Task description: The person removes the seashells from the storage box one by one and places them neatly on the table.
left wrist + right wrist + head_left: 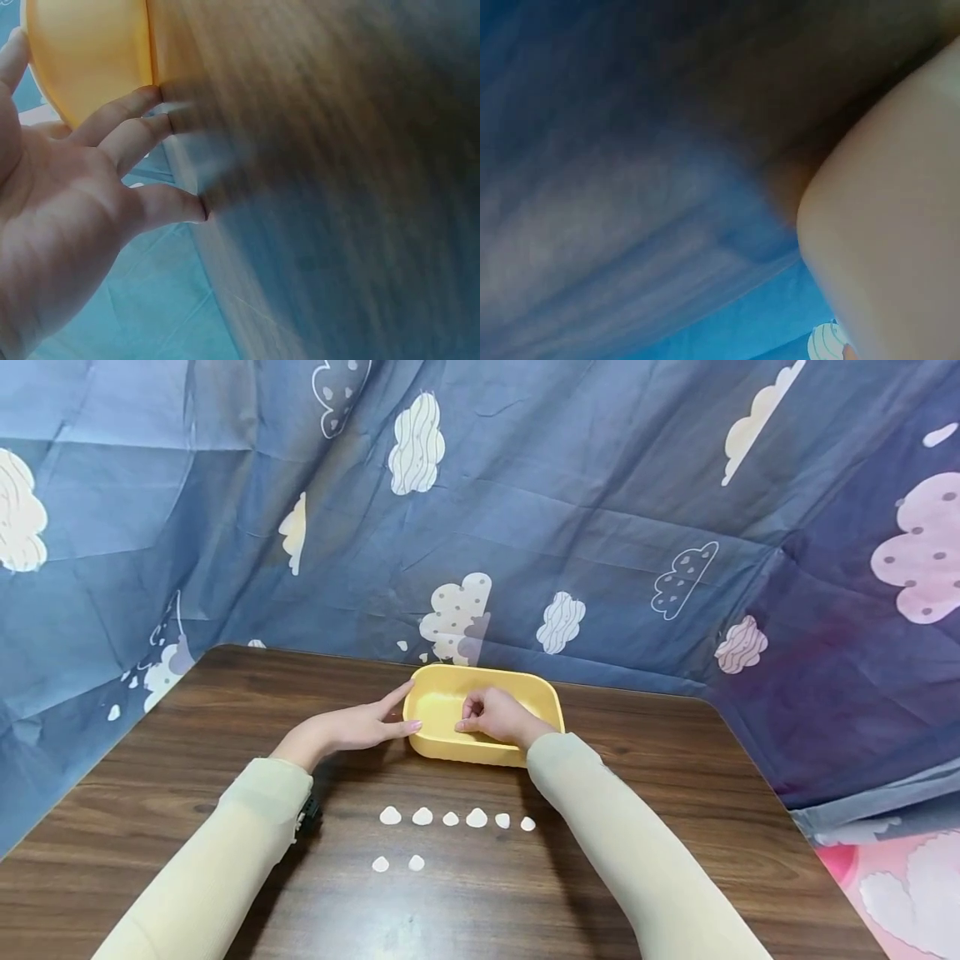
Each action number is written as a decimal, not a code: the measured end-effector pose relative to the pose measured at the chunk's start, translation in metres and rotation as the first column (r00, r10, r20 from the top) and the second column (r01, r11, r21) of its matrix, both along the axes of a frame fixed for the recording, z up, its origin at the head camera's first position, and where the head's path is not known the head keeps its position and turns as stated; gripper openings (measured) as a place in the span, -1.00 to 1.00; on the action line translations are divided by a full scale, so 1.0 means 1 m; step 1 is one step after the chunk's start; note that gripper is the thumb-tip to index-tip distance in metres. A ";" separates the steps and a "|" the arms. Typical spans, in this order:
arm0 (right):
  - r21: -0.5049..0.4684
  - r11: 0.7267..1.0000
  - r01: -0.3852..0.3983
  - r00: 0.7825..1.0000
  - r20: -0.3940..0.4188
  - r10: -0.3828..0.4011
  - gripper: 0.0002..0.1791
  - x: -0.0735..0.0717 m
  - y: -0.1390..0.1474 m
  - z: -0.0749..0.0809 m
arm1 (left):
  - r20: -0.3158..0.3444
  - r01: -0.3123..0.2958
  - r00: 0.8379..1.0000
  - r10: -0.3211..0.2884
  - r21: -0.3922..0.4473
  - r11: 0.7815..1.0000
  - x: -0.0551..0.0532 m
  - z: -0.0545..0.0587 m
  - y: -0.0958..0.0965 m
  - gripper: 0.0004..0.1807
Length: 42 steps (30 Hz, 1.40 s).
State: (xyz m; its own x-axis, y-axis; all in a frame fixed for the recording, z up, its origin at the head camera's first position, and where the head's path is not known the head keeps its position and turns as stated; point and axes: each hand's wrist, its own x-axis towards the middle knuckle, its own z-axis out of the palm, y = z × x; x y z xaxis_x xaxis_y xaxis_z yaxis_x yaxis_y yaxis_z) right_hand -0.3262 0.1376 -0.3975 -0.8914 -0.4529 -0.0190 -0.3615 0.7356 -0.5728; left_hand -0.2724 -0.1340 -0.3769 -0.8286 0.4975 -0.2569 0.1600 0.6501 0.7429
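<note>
A yellow plastic tub (465, 750) stands near the back edge of the table. My left hand (352, 727) is at its left end, fingers spread, with the thumb and a fingertip at the rim; the left wrist view shows the palm and straight fingers beside the tub (94, 52). My right hand (495, 714) reaches inside over the front wall, fingers curled and thumb close to them low in the tub. I cannot tell whether something small is pinched there. Several small white shell-shaped pieces (476, 817) lie in a row on the table, with two more (380, 864) in front.
The dark wood-grain table (675, 810) spans the space below both arms. A blue cloud-print cloth (510, 527) hangs behind it and at the sides. The right wrist view shows mostly blurred table and part of the hand (892, 202).
</note>
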 end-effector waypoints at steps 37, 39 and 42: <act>-0.502 0.859 0.103 0.981 0.196 -0.003 -0.61 0.070 0.009 0.065 | 0.014 -0.015 1.000 0.014 0.036 0.999 0.001 0.002 0.006 0.07; -0.508 0.855 0.098 0.986 0.167 -0.014 -0.64 0.078 0.008 0.065 | 0.007 -0.011 1.000 0.011 0.023 1.000 0.000 0.001 0.006 0.11; -0.501 0.861 0.094 0.994 0.102 -0.049 -0.67 0.092 0.006 0.063 | -0.010 -0.003 1.000 0.003 0.007 1.000 0.000 0.002 0.006 0.15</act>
